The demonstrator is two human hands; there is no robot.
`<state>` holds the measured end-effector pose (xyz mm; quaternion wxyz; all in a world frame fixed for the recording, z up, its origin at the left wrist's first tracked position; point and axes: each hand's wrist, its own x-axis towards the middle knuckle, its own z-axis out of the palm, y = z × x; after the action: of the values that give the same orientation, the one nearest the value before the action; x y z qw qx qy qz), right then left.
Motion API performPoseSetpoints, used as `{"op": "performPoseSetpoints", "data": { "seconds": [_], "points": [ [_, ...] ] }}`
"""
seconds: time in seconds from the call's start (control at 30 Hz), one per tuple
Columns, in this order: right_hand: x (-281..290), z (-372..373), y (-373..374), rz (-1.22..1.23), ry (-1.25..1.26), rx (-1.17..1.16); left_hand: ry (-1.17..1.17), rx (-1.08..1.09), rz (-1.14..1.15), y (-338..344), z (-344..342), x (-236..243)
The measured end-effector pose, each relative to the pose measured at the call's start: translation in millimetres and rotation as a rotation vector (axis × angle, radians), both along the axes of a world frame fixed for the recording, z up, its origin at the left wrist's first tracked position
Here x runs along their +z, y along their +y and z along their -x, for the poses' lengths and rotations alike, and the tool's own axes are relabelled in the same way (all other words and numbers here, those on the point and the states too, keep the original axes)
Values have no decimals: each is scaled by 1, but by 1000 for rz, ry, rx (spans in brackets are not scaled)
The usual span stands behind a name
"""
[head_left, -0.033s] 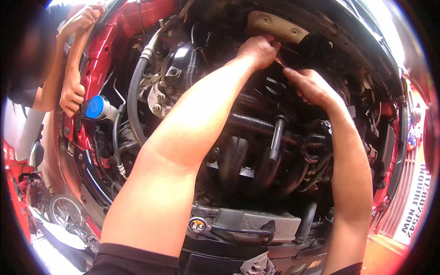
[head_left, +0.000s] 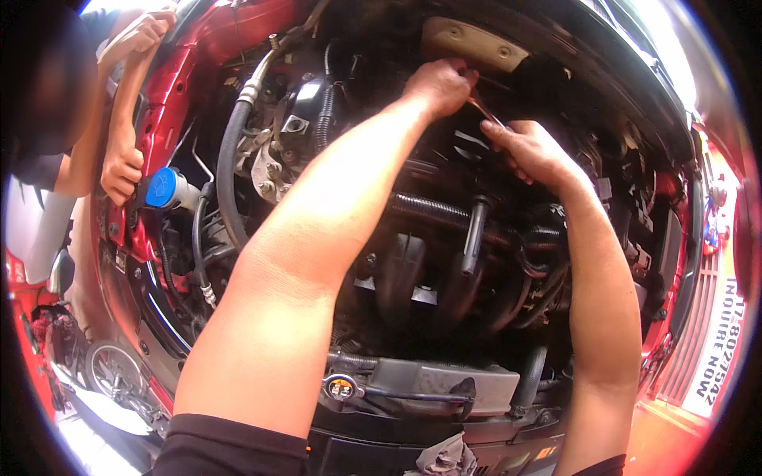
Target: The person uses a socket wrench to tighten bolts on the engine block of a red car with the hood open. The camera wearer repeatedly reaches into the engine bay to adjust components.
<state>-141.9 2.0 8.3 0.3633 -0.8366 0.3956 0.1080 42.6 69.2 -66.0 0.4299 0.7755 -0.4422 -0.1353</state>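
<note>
Deep at the back of a car's engine bay, my left hand (head_left: pixel 441 87) is closed near the far end of a slim metal tool (head_left: pixel 486 113), probably a wrench. My right hand (head_left: pixel 533 147) grips its near end, with the thumb along it. The tool slants down to the right between both hands; its far tip is hidden by my left fingers. Just beyond is a pale metal heat shield (head_left: pixel 474 43) with round fasteners. Below the hands run a ribbed black hose (head_left: pixel 432 209) and an upright metal socket-like rod (head_left: pixel 475 238).
A co-worker's hand (head_left: pixel 123 170) rests on the red fender (head_left: pixel 169 87) at left, near a blue reservoir cap (head_left: pixel 161 188). A thick black hose (head_left: pixel 232 163) curves past my left arm. In front are a radiator cap (head_left: pixel 341 387) and a crumpled grey rag (head_left: pixel 447 458).
The whole view has shifted slightly. My right hand sits a little lower relative to my left, and more of the metal tool shows between them.
</note>
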Motion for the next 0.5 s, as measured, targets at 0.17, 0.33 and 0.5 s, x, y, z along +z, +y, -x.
{"op": "performPoseSetpoints", "data": {
  "seconds": [0.17, 0.33, 0.5],
  "points": [
    [-15, 3, 10, 125, -141, -149, -74, -11, 61, -9, -5, -9],
    [-14, -3, 29, 192, -129, -268, -99, -64, -68, 0, -6, 7],
    [-14, -9, 33, 159, -65, -338, -156, -28, -43, -1, -9, 3]
  ]
}}
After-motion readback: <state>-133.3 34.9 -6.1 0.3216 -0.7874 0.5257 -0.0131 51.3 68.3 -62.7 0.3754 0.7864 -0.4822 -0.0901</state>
